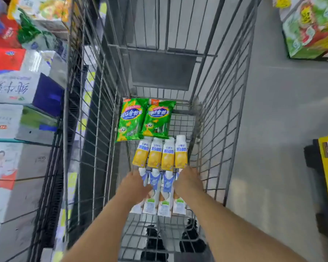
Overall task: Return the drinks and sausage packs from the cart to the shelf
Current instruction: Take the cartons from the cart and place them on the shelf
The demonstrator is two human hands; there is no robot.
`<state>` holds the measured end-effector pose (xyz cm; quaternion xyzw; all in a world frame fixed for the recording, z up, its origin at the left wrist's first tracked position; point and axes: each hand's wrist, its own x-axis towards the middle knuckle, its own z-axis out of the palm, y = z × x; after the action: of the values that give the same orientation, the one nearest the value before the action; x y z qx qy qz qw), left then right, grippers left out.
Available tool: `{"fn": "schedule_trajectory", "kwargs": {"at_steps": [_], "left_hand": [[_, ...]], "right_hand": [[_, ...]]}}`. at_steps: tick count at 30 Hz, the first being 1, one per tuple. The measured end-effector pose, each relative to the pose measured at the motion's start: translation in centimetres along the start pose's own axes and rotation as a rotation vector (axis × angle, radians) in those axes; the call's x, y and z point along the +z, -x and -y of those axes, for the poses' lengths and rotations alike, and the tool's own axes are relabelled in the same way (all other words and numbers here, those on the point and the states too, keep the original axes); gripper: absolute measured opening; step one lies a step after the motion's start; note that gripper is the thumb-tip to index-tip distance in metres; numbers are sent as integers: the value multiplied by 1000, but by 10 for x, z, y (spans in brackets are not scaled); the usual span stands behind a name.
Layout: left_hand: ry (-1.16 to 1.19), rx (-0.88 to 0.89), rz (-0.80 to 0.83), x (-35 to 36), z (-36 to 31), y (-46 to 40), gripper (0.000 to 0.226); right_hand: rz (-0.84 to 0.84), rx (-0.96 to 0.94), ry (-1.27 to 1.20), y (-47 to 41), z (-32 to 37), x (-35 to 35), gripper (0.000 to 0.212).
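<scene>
Two green sausage packs (130,120) (156,119) lie side by side at the far end of the wire cart's floor (182,123). Nearer to me lies a row of yellow drink bottles (160,155), then a row of white-and-blue drink bottles (167,193). My left hand (135,183) rests over the leftmost white-and-blue bottle. My right hand (189,181) covers the rightmost one. The two hands flank that row, fingers pointing down and hidden, so their grip is unclear.
The cart's wire walls (212,129) rise high on both sides, with a folded child seat flap (159,70) at the far end. Stacked milk cartons on a shelf (17,87) stand close on the left. Grey floor (273,120) and boxed goods (311,31) are on the right.
</scene>
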<state>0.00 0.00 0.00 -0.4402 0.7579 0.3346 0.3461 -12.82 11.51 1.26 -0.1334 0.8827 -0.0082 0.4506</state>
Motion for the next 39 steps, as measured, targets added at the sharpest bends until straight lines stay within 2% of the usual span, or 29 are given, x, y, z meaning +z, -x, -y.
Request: {"fn": "schedule_trajectory", "kwargs": {"at_steps": [5, 11, 15, 19, 23, 25, 31, 36, 39], "left_hand": [[139, -144, 64, 19, 15, -27, 74], [208, -210, 122, 34, 24, -43, 89], [262, -216, 134, 37, 27, -47, 76], [281, -234, 103, 39, 30, -45, 67], [204, -260, 39, 33, 35, -43, 73], [177, -268, 60, 29, 37, -43, 78], [290, -266, 91, 24, 32, -27, 90], [543, -230, 113, -5, 26, 21, 70], [614, -122, 38, -53, 18, 63, 60]], "right_hand": [[-5, 204, -111, -24, -5, 44, 70], [-43, 290, -308, -33, -15, 69, 66], [-51, 325, -422, -39, -14, 73, 68], [-55, 342, -383, -39, -15, 71, 73], [-10, 314, -284, -36, -15, 68, 77], [-21, 276, -256, -36, -15, 70, 76], [-48, 161, -312, -26, -8, 63, 65], [-21, 4, -297, 15, 4, 23, 56], [-16, -137, -300, 45, 27, -26, 48]]}}
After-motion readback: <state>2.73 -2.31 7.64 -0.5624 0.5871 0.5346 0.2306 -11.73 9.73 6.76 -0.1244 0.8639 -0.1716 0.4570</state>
